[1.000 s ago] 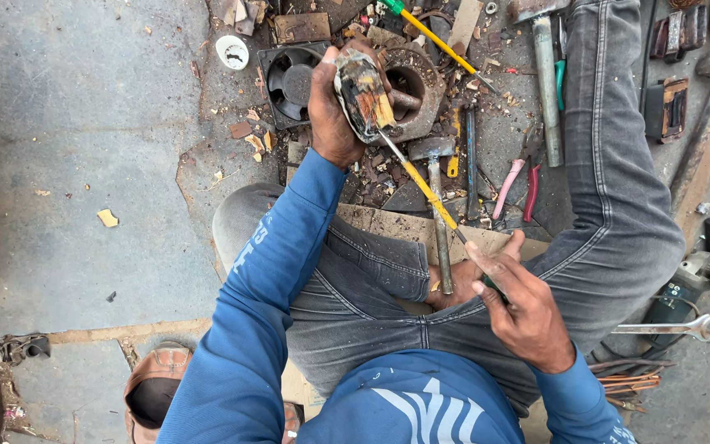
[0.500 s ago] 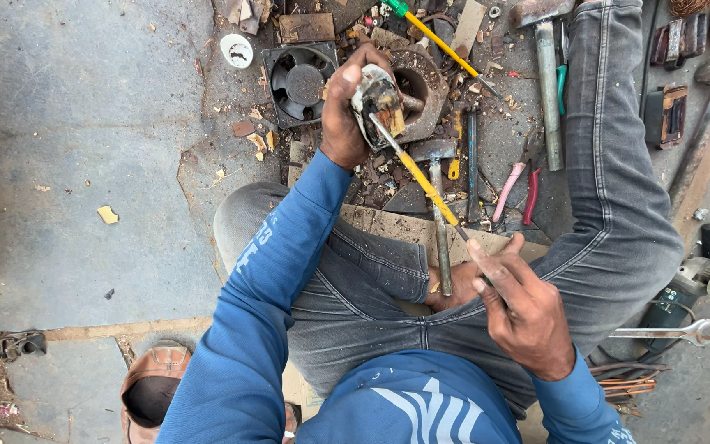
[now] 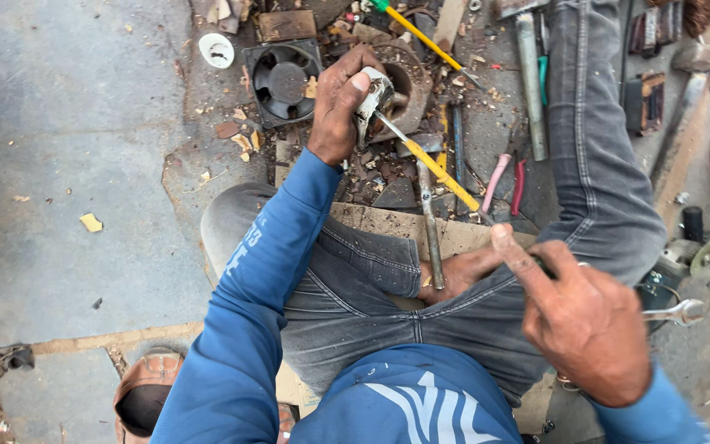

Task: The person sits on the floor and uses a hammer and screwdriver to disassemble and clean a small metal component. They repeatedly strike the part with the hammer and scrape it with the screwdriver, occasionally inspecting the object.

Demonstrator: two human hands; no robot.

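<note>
A small grey metal part (image 3: pixel 374 97) sits clamped in the left hand (image 3: pixel 340 107), held above the littered concrete floor (image 3: pixel 67 148). A yellow-handled screwdriver (image 3: pixel 437 168) has its tip against the part; the right hand (image 3: pixel 585 316) closes around its handle. A black square fan (image 3: pixel 283 80) lies just beside the left hand.

The left hand (image 3: pixel 340 107) grips a dull, scuffed whitish metal part (image 3: pixel 371 97). The right hand (image 3: pixel 585 316) holds a screwdriver (image 3: pixel 437 168) with a glossy yellow plastic handle. Beyond the grip lies a matt black plastic fan (image 3: pixel 283 78) on rough, gritty concrete (image 3: pixel 67 140).
</note>
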